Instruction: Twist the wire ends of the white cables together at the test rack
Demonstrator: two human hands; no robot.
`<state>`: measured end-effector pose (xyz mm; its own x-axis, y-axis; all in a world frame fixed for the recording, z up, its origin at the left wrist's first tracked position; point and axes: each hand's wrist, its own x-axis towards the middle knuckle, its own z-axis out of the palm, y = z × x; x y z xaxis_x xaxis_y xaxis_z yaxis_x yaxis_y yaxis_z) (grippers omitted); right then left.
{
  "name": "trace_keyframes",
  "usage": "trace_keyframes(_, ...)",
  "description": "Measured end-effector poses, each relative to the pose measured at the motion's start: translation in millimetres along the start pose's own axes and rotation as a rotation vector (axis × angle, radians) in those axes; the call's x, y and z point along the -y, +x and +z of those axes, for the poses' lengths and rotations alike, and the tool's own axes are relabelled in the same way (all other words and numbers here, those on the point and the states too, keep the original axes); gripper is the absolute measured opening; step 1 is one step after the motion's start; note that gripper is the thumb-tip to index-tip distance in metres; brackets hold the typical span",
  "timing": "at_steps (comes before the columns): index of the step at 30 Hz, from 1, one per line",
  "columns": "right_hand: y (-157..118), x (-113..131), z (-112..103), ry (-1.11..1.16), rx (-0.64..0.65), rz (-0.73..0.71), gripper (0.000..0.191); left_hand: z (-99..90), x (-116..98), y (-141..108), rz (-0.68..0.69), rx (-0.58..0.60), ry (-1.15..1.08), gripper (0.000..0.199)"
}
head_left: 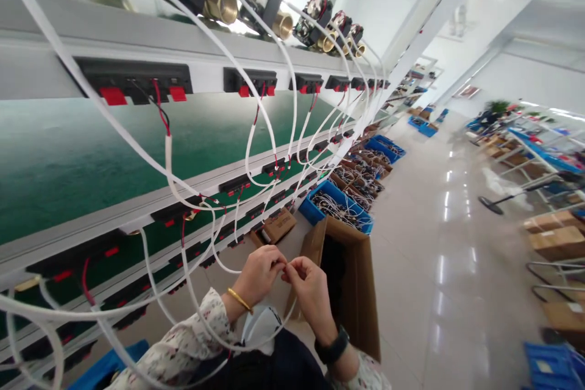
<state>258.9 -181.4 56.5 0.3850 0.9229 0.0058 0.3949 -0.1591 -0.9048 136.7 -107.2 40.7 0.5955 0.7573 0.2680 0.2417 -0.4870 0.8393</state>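
Left hand [260, 274] and right hand [311, 292] meet, fingertips pinching a tiny part, mostly hidden; white cable [280, 330] loops below. Open carton [363, 292] stands behind right hand. Wired black terminals [137, 76] crowd the left. Small carton's [278, 226] print: illegible.

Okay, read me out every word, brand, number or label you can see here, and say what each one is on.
No text can be read.
Faint print on the small carton: too small and blurred.
Pale label on the blue crate at lower right: too blurred.
Dark marks on the white item by the lap: unclear.
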Motion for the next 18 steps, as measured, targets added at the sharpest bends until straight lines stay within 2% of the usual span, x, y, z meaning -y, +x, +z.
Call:
trace_keyframes(4,-1,-6,7,-0.029,-0.026,-0.027,0.024,2.7,4,-3,0.029,-0.024,0.038,0.019)
trace_keyframes(6,6,-12,8,-0.126,0.002,-0.091,0.021,5.5,12,-3,0.041,-0.035,0.070,0.021)
trace_keyframes(10,44,-23,6,-0.377,0.123,-0.250,0.023,7.4,42,-3,0.056,-0.073,0.147,0.019)
trace_keyframes(12,66,-26,9,-0.438,0.156,-0.285,0.029,3.4,63,-10,0.062,-0.096,0.212,0.033)
trace_keyframes(15,91,-24,30,-0.557,0.265,-0.349,0.049,-8.4,98,-30,0.165,-0.078,0.475,0.052)
trace_keyframes(18,104,-19,64,-0.689,0.370,-0.393,0.066,-21.2,128,-58,0.293,-0.069,0.769,0.065)
